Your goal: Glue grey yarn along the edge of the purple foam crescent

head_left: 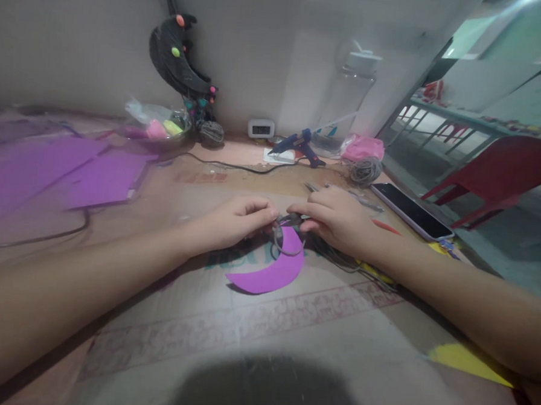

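Observation:
My left hand (244,222) pinches a thin grey cord (288,252) between thumb and fingertips, and a loop of it hangs over a purple crescent-shaped sheet (271,276). Close by on the right, my right hand (337,218) is closed around a small dark tool that looks like pliers (292,219). Its dark tip reaches to the left fingertips, by the cord; the rest is mostly hidden in the hand. The crescent lies flat on the printed work surface (176,342), below both hands. More grey strands run under my right wrist.
Purple sheets (103,178) lie at left. Behind stand a bowl (158,133), a small digital clock (261,128), a blue glue gun (300,146) with a cable and a clear bottle (348,98). A grey cord ball (365,170) and a phone (413,210) lie at right.

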The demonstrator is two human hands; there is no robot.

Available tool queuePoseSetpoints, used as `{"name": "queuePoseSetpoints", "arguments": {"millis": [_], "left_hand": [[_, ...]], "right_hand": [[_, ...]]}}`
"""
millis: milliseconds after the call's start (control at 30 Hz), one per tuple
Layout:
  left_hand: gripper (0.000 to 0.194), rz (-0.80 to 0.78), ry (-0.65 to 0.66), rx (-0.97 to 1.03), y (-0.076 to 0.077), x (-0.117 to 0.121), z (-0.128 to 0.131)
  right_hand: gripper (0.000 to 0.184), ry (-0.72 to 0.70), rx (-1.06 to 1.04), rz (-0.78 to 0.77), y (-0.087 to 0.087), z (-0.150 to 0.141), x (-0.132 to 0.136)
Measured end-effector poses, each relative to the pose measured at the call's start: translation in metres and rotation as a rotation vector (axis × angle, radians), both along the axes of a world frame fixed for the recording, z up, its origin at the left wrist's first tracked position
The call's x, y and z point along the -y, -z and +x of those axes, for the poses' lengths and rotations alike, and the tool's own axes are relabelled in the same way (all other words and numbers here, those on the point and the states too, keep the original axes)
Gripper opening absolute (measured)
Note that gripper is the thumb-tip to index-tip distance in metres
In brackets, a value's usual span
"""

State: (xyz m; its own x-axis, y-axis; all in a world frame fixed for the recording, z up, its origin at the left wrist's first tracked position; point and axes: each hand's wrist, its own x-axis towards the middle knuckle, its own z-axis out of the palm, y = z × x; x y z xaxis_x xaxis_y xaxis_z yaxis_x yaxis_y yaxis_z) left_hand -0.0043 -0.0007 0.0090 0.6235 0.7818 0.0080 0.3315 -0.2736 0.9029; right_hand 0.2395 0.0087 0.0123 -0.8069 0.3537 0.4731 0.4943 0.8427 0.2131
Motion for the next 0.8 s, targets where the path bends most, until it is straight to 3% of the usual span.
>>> {"name": "queuePoseSetpoints", "arguments": {"millis": [233,800], "left_hand": [[0.036,-0.052,0.059,0.016,0.0002,0.0006,-0.0012],[0.035,-0.070,0.042,0.007,-0.0019,0.0028,0.0010]], "right_hand": [[0.053,-0.022,-0.004,0.008,-0.0010,-0.0011,0.0021],[0.043,-0.046,0.022,0.103,-0.0003,0.0006,0.0035]]}}
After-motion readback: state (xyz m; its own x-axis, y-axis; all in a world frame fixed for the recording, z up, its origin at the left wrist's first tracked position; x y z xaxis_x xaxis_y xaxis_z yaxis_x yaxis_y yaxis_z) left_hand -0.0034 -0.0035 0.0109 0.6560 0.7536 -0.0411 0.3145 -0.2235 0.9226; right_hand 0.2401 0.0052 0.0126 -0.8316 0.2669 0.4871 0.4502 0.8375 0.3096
